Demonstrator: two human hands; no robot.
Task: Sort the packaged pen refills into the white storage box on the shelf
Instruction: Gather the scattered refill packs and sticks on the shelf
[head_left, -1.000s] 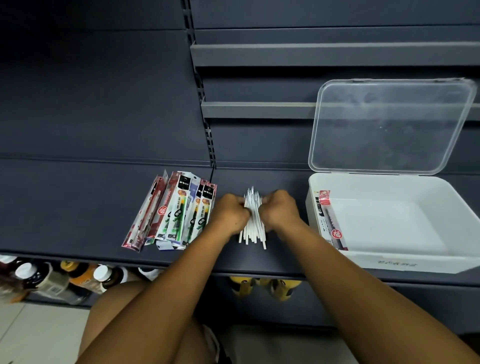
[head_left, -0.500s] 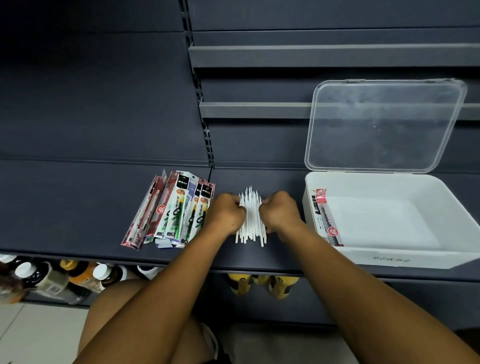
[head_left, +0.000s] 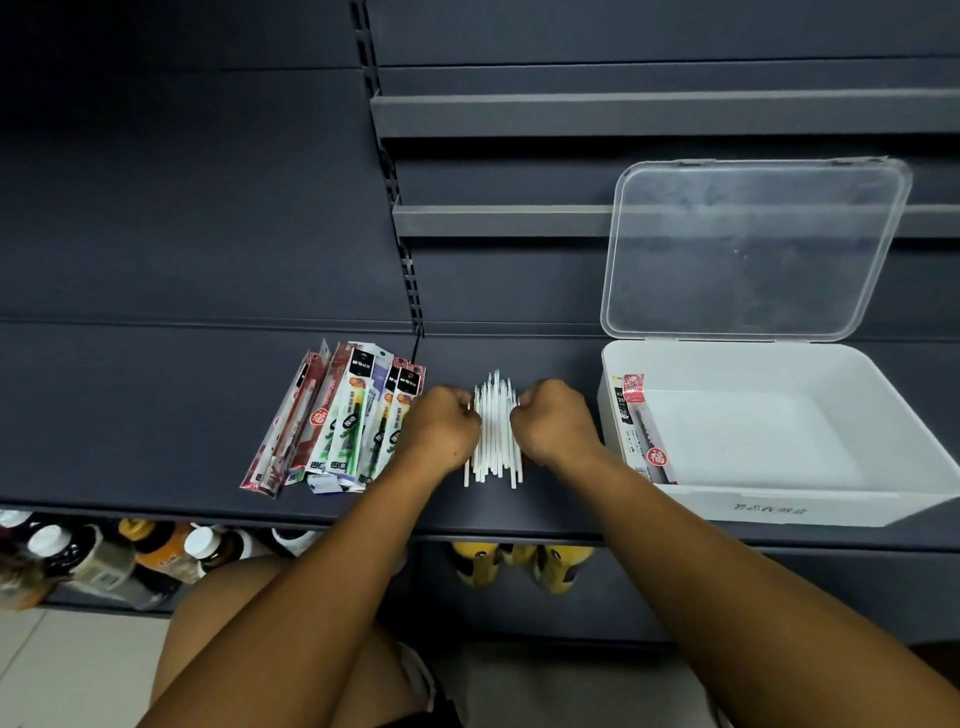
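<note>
slippage looms: left hand (head_left: 447, 426) and right hand (head_left: 553, 423), fingers curled, pinch loose refills (head_left: 493, 441) between them; an uneven squeeze could spill them off the shelf (head_left: 156, 415) edge just below the fingers.

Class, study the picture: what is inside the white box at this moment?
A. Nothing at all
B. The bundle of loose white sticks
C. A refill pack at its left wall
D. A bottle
C: a red-labelled pack lies along the left inner wall of the box, while the sticks are outside it on the shelf.
</note>
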